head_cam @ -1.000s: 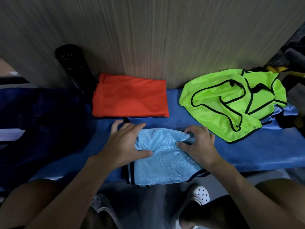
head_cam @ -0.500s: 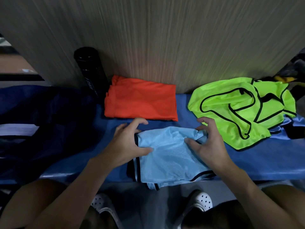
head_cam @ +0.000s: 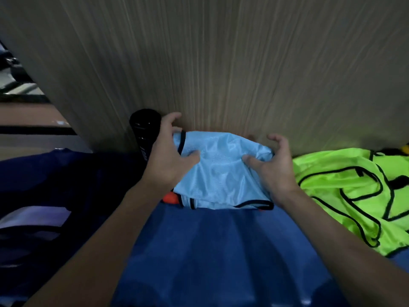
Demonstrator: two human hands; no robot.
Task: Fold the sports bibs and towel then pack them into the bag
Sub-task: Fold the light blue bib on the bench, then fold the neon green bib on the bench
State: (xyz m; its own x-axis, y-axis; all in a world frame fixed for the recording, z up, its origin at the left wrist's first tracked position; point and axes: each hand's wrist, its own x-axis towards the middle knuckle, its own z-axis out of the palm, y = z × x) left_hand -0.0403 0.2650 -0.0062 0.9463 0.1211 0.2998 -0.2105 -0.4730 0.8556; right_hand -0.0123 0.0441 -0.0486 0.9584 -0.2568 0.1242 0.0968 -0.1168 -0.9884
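Observation:
A folded light blue bib point(head_cam: 221, 173) with black trim lies against the wood panel, on top of the orange bib point(head_cam: 170, 199), of which only a sliver shows. My left hand point(head_cam: 168, 158) grips the blue bib's left edge, thumb on top and fingers curled above it. At the right edge my right hand point(head_cam: 272, 167) holds it the same way. An unfolded neon green bib point(head_cam: 354, 185) lies crumpled to the right. All rest on a dark blue cloth point(head_cam: 210, 251). The dark navy bag point(head_cam: 55, 173) sits at the left.
A black cylinder point(head_cam: 145, 129) stands against the wood panel point(head_cam: 221, 63) just left of my left hand. Something white point(head_cam: 33, 216) lies on the bag. A yellow item point(head_cam: 406, 149) peeks out at the far right edge.
Both hands carried the folded light blue bib away from the front edge to the wall and set it over the orange bib. The view has moved closer.

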